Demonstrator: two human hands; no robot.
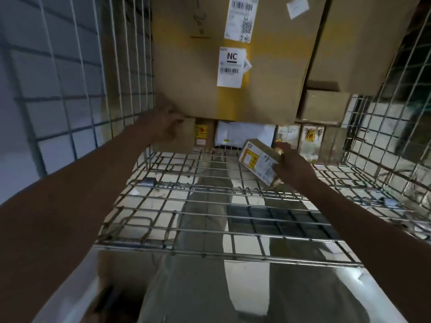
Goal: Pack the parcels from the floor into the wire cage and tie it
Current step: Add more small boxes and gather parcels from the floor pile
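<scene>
Reaching into the wire cage (210, 220) from the near side, both bare arms stretch toward the parcels stacked at its far end. The right hand (292, 165) grips a small cardboard parcel (258, 160), thumb on the near face and fingers curled round its far edge; the parcel is tilted, its labelled face with a yellow-orange sticker and a white printed label turned up and toward the left, and it hangs just above the cage's mesh floor, near the row of parcels beyond. The left hand (166, 128) is at the lower left corner of the large cardboard box (233, 66), its fingers bent against a small brown box (184, 136) that stands below that corner; the hand is blurred, so whether it actually pinches the box or only touches it cannot be told.

The large box is plain brown card with a darker yellowish band down its middle and white barcode labels, one printed "NC". A second tall carton (363, 40) stands just right of it, with a smaller brown box (323, 106) tucked under it. Beneath them runs a row of small things on the mesh: a box with a yellow label (201, 134), a white soft mailer (245, 134), and two packets with printed fronts (300, 136).

The cage is bright metal wire in a square grid, with walls on the left and right; pale floor tiles and the person's grey trousers (210, 287) show through the mesh.
</scene>
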